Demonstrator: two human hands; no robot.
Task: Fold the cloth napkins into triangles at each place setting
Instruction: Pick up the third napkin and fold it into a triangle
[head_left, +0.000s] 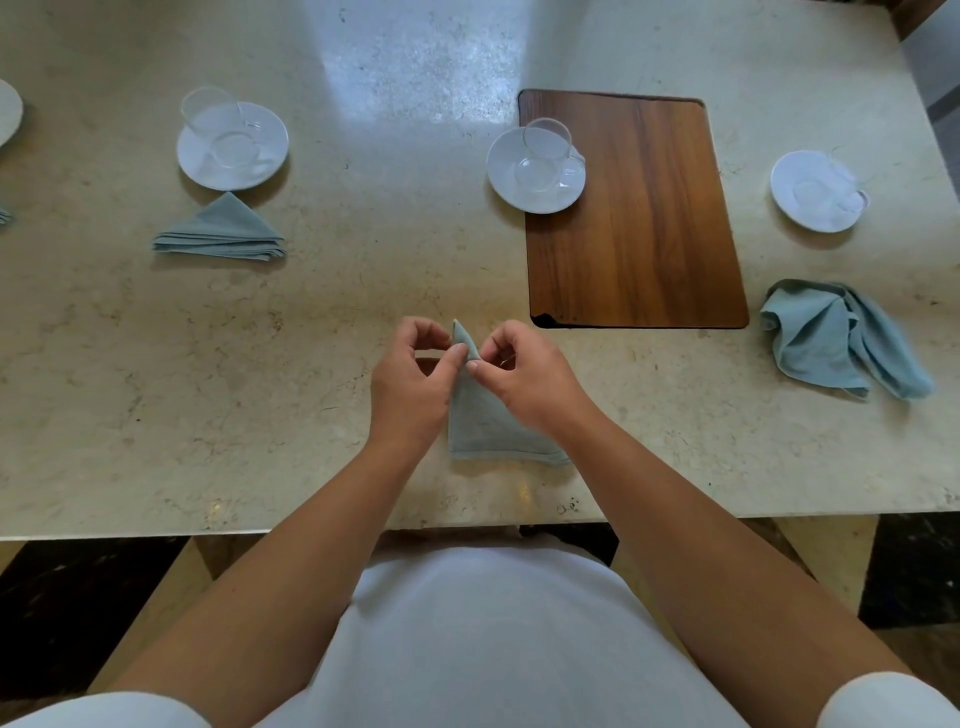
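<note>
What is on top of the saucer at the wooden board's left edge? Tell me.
A clear glass cup stands on the saucer, apparently empty. Whatever lies beneath the saucer is covered.

Both hands work one blue-green napkin (480, 415) near the table's (311, 338) front edge. Left hand (410, 374) and right hand (524, 374) pinch its raised point; base lies flat. Finished triangle napkin (221, 231) at left, below a saucer (232, 145) with glass cup (218, 122). Crumpled napkin (836, 338) at right, beside wooden board (634, 218).
</note>
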